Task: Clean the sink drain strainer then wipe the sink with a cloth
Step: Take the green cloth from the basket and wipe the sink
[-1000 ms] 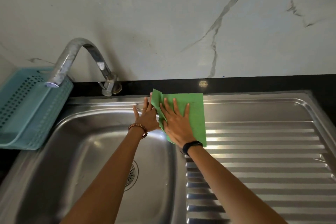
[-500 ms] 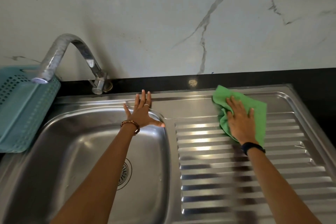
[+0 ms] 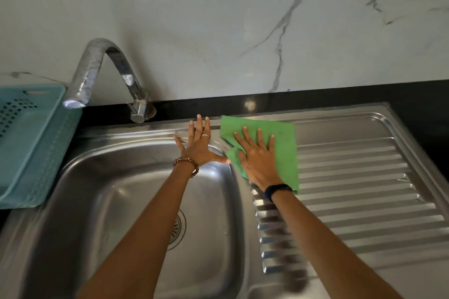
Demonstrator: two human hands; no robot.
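As cloth [image 3: 279,150] swings back from drainboard's [image 3: 364,177] far end, I log: right hand [image 3: 261,160] flat, pressing it; left hand [image 3: 198,147] splayed, empty; strainer [image 3: 178,230] seemingly clean.

Kitchen: steel sink [image 3: 243,238], faucet [image 3: 102,68], marble backsplash [image 3: 218,19].

Left hand [image 3: 199,150] flat, fingers spread, right hand [image 3: 258,160] flat, palm down

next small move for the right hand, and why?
Probably sweep the cloth right along the drainboard. The right hand presses it flat at the ribs' left end beside the basin, the left hand braces open on the rim, and the ribs to the right lie uncovered.
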